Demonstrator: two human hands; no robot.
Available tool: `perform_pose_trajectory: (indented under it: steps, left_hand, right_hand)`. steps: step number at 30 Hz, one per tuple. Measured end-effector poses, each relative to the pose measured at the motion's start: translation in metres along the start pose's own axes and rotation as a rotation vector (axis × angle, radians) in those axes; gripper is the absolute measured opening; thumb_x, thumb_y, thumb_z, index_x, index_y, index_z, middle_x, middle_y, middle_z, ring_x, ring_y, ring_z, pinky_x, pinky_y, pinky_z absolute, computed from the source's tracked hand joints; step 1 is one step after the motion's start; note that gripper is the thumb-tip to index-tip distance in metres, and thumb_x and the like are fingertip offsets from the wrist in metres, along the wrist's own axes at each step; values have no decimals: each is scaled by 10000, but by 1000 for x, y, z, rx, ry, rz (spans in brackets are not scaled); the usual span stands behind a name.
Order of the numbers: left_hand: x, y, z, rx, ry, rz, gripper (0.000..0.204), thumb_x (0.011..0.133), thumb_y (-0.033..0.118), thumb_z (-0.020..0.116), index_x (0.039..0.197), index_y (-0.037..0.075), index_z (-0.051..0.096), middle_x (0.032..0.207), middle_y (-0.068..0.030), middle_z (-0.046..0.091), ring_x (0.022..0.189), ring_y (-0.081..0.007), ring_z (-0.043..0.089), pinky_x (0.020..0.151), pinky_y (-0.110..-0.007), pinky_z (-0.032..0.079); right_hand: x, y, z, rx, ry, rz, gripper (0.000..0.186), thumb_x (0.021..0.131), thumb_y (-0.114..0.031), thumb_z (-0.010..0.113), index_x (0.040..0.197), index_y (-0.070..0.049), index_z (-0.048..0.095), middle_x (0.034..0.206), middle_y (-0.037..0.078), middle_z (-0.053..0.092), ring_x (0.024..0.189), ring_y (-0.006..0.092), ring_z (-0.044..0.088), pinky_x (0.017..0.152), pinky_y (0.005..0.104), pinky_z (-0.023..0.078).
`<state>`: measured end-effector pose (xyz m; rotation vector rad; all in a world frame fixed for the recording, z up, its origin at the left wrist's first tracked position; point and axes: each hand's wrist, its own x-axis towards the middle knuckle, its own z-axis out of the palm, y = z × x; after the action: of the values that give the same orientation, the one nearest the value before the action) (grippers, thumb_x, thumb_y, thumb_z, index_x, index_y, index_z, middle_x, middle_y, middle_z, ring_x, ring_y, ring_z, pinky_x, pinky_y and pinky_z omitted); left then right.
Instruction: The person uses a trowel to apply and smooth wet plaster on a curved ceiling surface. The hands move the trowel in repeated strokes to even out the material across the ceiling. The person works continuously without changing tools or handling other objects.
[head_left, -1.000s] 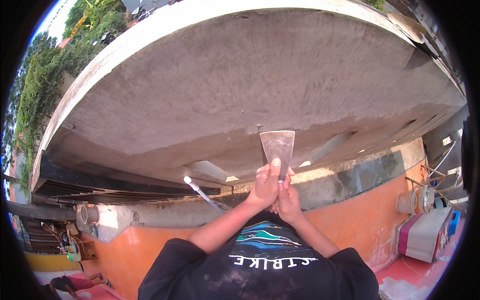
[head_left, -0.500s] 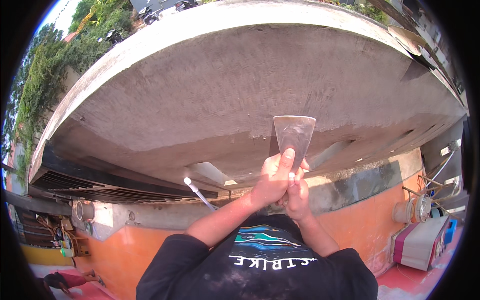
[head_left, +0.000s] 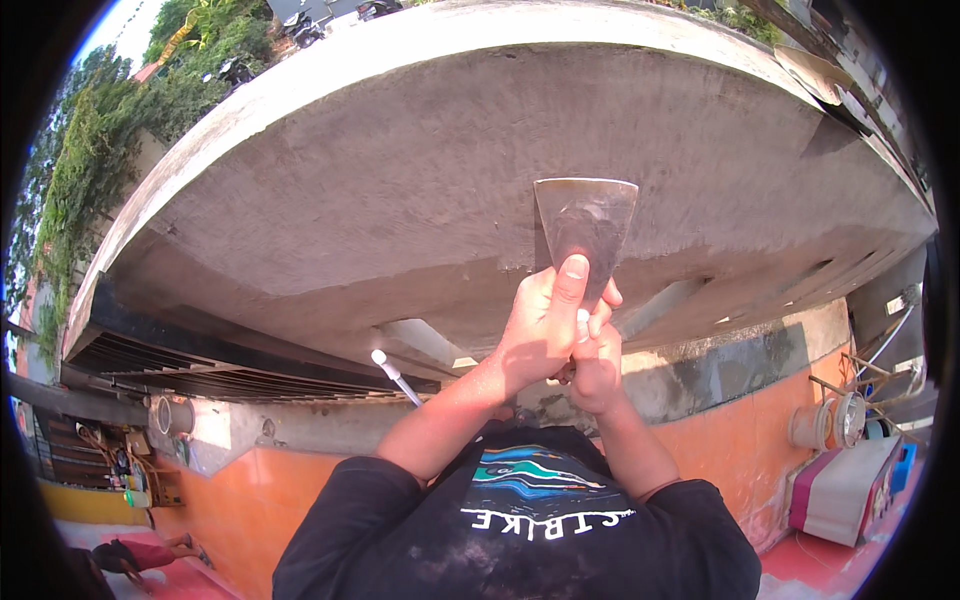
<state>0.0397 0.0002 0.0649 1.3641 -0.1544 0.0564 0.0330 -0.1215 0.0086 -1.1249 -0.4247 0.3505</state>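
Note:
A flat, wide metal scraper (head_left: 585, 215) is held up against the grey plastered surface (head_left: 390, 150), its broad edge toward the top of the picture. My left hand (head_left: 540, 325) is closed on the scraper, thumb pressed on the lower blade. My right hand (head_left: 595, 365) wraps round the handle just below the left one; the handle is mostly hidden by my fingers. A white pipe with a rounded white end (head_left: 395, 375) stands behind my left forearm.
Dark metal bars (head_left: 170, 360) line the left. An orange floor (head_left: 700, 460) lies below. Buckets (head_left: 830, 420), poles (head_left: 870, 370) and a striped mattress-like object (head_left: 840, 480) are at right. Another person (head_left: 150, 555) is at lower left. Plants (head_left: 90, 180) grow beyond the pale edge (head_left: 200, 130).
Both hands and the scraper have moved up the picture along the grey surface, and a little to the right since a second ago. The grip looks the same.

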Motion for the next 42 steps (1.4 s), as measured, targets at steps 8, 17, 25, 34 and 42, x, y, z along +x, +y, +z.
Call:
perform_pose_trajectory:
  steps: [8,17,25,34,42]
  left_hand:
    - [-34,-41,4,3,67,-126,571,1065,461,300,888,7,597,644,-12,530,600,-69,478,557,-237,417]
    - [-19,-17,-2,9,42,-44,585,1060,478,308,890,1,599,644,-8,530,584,-65,465,543,-235,407]
    - [-46,-64,-7,85,127,-226,625,1042,523,303,889,0,608,640,-13,543,601,-82,503,562,-247,434]
    - [-2,4,-16,40,26,-6,567,1058,466,331,883,0,602,653,-17,544,599,-82,486,565,-245,421]
    - [-45,-62,-16,16,53,-349,594,1043,513,310,883,21,601,650,-4,544,589,-72,494,563,-248,440]
  right_hand:
    - [-39,36,7,27,33,109,342,1061,-328,400,901,-44,501,632,2,519,554,68,491,502,232,396]
    - [-13,17,3,-25,-41,-20,326,1054,-313,428,883,-49,516,665,3,522,569,71,494,514,230,399]
    - [-47,68,0,59,16,143,327,1067,-335,367,953,-51,484,642,8,505,530,79,484,495,228,406]
    - [13,17,10,5,-26,-84,350,1049,-363,428,929,-47,520,655,5,522,560,72,499,493,231,399]
    - [-51,71,8,123,62,151,330,1070,-311,372,955,-34,510,641,23,530,538,91,522,487,245,417]
